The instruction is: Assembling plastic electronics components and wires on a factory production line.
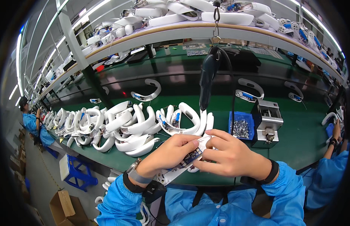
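In front of my chest I hold a white curved plastic housing (174,176) with a dark circuit board (190,157) in its open side. My left hand (165,152) grips it from the left, thumb along the top edge beside the board. From the other side my right hand (231,156) closes its bent fingers on the housing's far end; its fingertips partly cover what they touch. Just beyond both hands lies another white C-shaped housing (190,113) with blue parts inside. A dark electric screwdriver (208,77) hangs tip down above that spot.
Many white housings (122,122) are heaped left on the green bench (295,132). A blue bin of small screws (241,126) and a metal box-shaped machine (267,124) stand right. A loaded shelf (175,31) spans overhead. Co-workers sit left (31,122) and right (329,177).
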{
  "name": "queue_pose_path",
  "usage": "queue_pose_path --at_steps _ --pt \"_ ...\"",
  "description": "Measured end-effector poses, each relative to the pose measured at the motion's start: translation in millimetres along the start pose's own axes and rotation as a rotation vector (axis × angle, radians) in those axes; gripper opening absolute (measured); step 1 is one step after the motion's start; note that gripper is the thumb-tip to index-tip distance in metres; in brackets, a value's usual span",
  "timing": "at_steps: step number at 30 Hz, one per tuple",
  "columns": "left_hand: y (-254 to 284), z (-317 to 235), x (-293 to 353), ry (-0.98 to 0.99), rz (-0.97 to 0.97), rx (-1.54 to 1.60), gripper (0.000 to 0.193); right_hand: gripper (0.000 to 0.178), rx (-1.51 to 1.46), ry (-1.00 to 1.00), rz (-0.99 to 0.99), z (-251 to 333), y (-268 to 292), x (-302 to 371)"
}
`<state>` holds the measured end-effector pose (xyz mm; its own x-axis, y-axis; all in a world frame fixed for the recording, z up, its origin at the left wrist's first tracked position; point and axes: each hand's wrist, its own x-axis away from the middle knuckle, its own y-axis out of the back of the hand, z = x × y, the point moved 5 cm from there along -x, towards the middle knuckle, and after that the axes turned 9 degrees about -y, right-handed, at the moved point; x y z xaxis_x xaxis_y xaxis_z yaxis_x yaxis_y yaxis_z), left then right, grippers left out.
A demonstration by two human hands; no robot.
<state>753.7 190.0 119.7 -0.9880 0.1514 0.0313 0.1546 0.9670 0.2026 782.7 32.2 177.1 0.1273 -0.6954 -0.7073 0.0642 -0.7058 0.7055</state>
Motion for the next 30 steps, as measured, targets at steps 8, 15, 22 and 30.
queue_pose_path --at_steps 8,15,22,30 --pt "-2.1 12.1 1.1 0.046 -0.011 0.136 0.035 0.013 -0.074 -0.083 -0.079 -0.4 -16.5 15.7" --pt "-7.6 8.6 9.7 -0.093 0.015 0.3 0.047 0.015 -0.241 -0.446 -0.042 -17.3 -14.2 24.8" --pt "-19.7 7.2 19.8 0.038 0.1 0.26 0.044 0.013 -0.25 -0.527 -0.006 -22.8 -5.9 37.5" --pt "-19.0 12.5 19.2 0.048 0.068 0.245 0.038 0.016 -0.31 -0.5 0.038 -20.7 -6.9 42.5"
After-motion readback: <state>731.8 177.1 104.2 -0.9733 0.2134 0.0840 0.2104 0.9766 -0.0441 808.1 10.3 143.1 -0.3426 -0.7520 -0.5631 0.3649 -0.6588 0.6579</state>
